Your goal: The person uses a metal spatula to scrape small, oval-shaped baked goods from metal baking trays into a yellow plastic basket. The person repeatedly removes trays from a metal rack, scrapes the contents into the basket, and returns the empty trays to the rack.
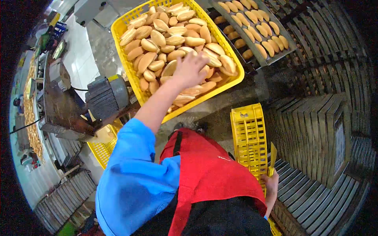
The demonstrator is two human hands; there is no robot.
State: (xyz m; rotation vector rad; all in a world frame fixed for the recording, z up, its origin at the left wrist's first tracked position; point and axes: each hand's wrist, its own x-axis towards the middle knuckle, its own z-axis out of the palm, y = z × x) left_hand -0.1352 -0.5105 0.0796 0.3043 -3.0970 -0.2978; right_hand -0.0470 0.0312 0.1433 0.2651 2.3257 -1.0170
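A large yellow plastic crate (235, 80) full of bread rolls (157, 38) stands in front of me. My left hand (192, 70) reaches over its near right part, palm down on the rolls with fingers spread; what lies under the palm is hidden. By my right hip, my right hand (271, 184) has its fingers curled round the edge of a second yellow crate (249, 135), which is tilted on its side and shows slatted walls. Part of that crate is hidden behind my red apron (220, 173).
Metal trays (281, 51) with rows of small rolls lie at the far right. Stacks of dark trays (311, 137) fill the right side. An electric motor (106, 96) on a machine stands left, above another yellow crate (103, 149). A bench (33, 114) with brownish pieces runs farther left.
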